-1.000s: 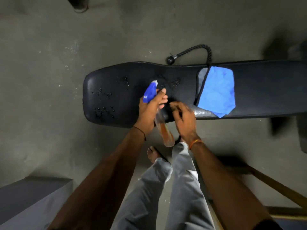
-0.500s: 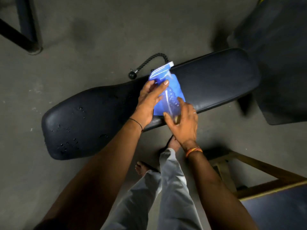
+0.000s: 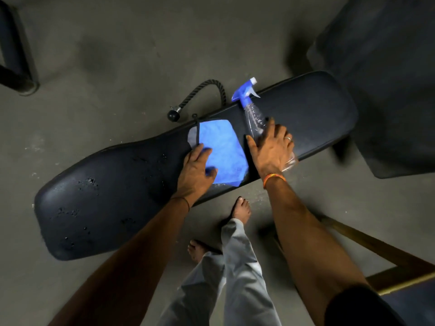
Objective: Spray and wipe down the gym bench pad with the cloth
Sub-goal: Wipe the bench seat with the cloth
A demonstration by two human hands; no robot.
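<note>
Fingers of the left hand [image 3: 196, 171] curl onto the blue cloth [image 3: 221, 149] mid-pad on the droplet-speckled bench pad [image 3: 113, 196]; right hand [image 3: 273, 147] lies flat, fingers spread, on the laid-down spray bottle [image 3: 253, 111]. Spraying looks finished; wiping comes next, needing the cloth swept leftward
</note>
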